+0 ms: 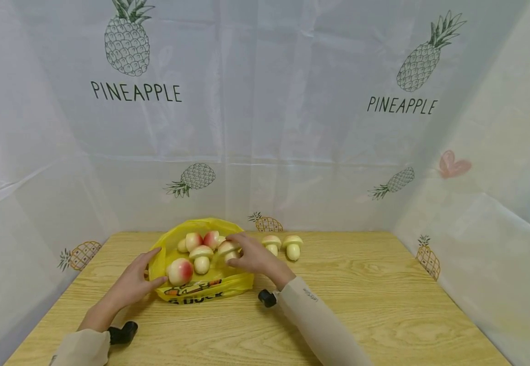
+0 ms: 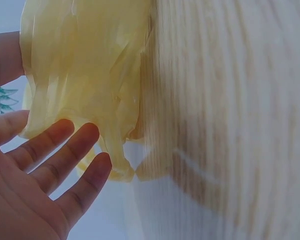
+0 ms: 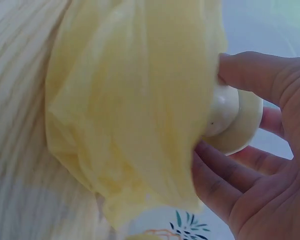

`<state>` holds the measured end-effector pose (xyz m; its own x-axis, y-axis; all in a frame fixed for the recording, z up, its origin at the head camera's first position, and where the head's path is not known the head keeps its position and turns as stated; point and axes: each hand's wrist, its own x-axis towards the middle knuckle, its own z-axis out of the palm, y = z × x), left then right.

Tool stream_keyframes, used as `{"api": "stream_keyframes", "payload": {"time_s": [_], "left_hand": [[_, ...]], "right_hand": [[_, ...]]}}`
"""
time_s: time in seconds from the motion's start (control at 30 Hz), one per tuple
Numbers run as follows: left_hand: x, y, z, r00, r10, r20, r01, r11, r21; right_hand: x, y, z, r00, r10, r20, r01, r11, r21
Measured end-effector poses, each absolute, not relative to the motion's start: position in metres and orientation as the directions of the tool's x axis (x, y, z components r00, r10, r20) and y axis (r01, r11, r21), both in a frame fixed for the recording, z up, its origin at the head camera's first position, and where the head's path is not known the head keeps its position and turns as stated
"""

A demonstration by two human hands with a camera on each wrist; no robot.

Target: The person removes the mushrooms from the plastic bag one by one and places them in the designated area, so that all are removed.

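Note:
A yellow plastic bag [image 1: 237, 285] with black print lies open on the table, several pale toy mushrooms with red-tinged caps inside it. One toy mushroom [image 1: 202, 258] stands at the bag's middle, and another shows its round red-and-white cap [image 1: 180, 271] near the left side. My left hand [image 1: 132, 282] is spread at the bag's left edge, its fingers nearly straight against the plastic. At the right side of the opening, my right hand [image 1: 256, 256] holds a toy mushroom [image 3: 242, 122] between thumb and fingers, with the bag's wall partly covering it.
Two more toy mushrooms, a left one [image 1: 271, 244] and a right one [image 1: 293, 247], stand on the wooden table [image 1: 361, 305] right of the bag. A white pineapple-printed sheet [image 1: 292, 127] hangs behind the table and along its sides.

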<state>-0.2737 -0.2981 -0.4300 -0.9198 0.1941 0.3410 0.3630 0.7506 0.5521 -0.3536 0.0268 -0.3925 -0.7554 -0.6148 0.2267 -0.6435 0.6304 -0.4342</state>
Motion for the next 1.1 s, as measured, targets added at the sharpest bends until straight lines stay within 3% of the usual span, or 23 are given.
{"api": "stream_keyframes", "payload": {"time_s": [0.53, 1.1], "left_hand": [[-0.273, -0.297, -0.43, -0.918, 0.191, 0.348, 0.365, 0.749, 0.553], [-0.276, -0.3, -0.434, -0.916, 0.198, 0.348, 0.371, 0.747, 0.552]], "right_hand": [[-0.351, 0.067, -0.386, -0.714, -0.603, 0.354, -0.699, 0.597, -0.393], [-0.344, 0.118, -0.382, -0.768, -0.525, 0.367, -0.64, 0.607, -0.471]]}}
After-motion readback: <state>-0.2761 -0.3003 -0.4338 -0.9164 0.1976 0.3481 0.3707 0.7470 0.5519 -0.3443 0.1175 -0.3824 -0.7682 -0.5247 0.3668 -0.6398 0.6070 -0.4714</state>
